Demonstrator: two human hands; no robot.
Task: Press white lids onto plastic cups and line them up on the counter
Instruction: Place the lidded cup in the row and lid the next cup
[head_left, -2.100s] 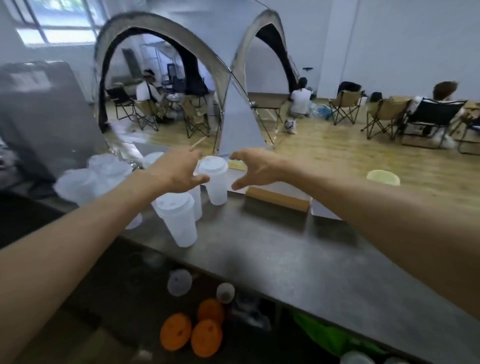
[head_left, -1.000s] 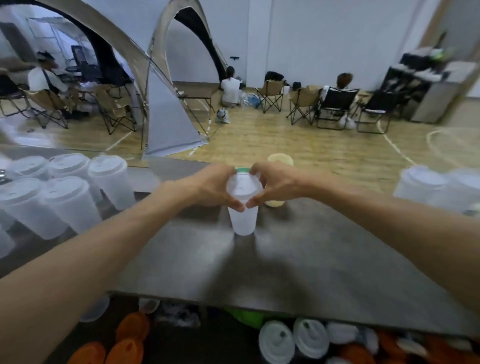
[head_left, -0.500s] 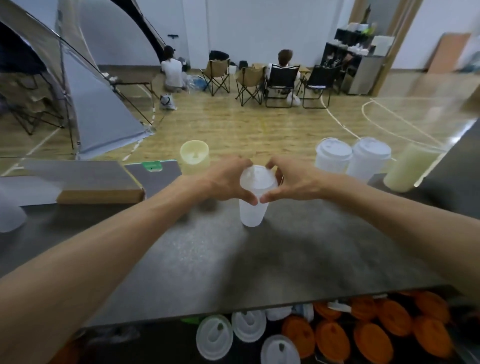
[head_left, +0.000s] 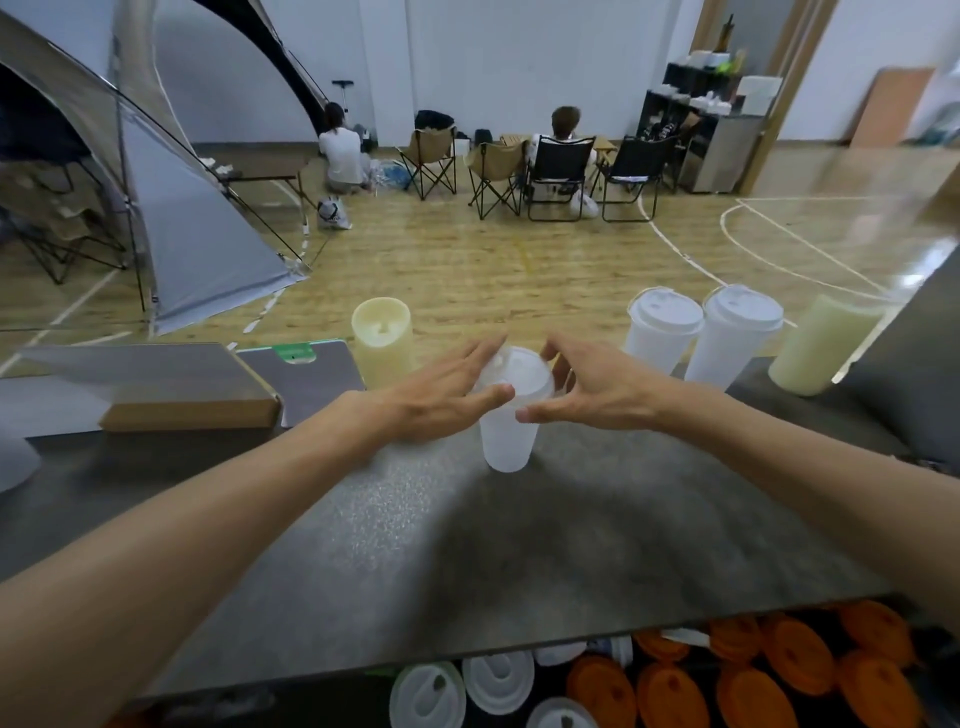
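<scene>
Mid-frame, left hand (head_left: 441, 395) and right hand (head_left: 597, 387) flank lidded cup (head_left: 509, 410), fingers spread, gripping nothing, likely checking lid (head_left: 517, 376) seating.

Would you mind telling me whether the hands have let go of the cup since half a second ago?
Yes. Both the left hand and right hand have opened outward from the lid, fingers now straightened, while the cup stands on the counter.

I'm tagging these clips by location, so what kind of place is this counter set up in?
Probably an indoor sports hall used as a camping-style event space: wooden floor with painted court lines, a tent, folding camp chairs, and a drinks counter with lidded cups.
</scene>
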